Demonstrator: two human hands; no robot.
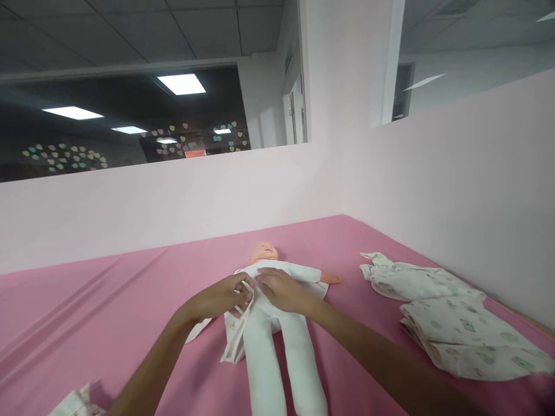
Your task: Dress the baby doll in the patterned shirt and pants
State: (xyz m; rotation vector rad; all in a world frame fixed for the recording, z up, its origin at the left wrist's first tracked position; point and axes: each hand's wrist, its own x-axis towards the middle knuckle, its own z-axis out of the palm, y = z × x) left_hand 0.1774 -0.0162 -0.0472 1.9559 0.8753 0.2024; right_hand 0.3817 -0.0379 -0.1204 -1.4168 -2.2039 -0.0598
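Observation:
A baby doll [277, 335] in white clothing lies on its back on the pink sheet [108, 323], head toward the wall. My left hand [223, 296] pinches a loose flap of the doll's white garment [236, 341] at the doll's chest. My right hand [280, 288] rests on the doll's torso, fingers curled on the fabric beside the left hand. The doll's bare hand [332, 279] sticks out to the right.
Patterned baby clothes [451, 318] lie in a heap on the sheet at the right, close to the pale pink wall [455, 185]. Another scrap of cloth [76, 403] shows at the bottom left edge.

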